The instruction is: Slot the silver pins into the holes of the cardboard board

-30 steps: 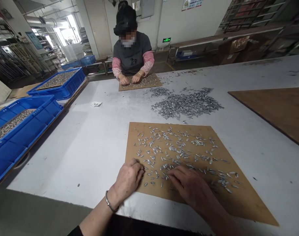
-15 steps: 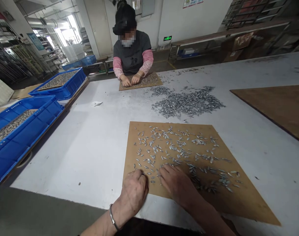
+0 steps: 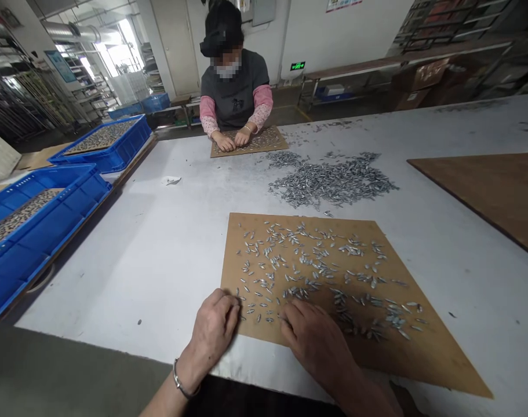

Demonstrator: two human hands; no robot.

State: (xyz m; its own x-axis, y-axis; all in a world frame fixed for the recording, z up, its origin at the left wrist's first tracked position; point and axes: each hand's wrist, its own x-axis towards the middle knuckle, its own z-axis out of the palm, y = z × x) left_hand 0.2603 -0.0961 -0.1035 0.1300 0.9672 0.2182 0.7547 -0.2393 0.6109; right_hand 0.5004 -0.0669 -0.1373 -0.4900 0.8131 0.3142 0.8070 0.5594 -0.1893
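Observation:
A tan cardboard sheet (image 3: 424,353) lies on the grey table in front of me, strewn with several small silvery metal pieces (image 3: 316,266). My left hand (image 3: 214,330) rests at the sheet's near left corner, fingers curled with the tips on the pieces there. My right hand (image 3: 316,341) lies palm down on the sheet's near edge, fingers bent and pressing on the pieces. Whether either hand holds a piece is hidden under the fingers.
A loose heap of the same metal pieces (image 3: 328,182) lies beyond the sheet. A person (image 3: 235,87) across the table works on another cardboard sheet (image 3: 272,142). Two blue crates (image 3: 42,226) (image 3: 111,150) of parts stand at the left. A dark brown board (image 3: 494,194) lies at the right.
Both hands have drawn back toward the near edge of the sheet; the right hand slid left and nearer, and the left hand shifted left to the corner.

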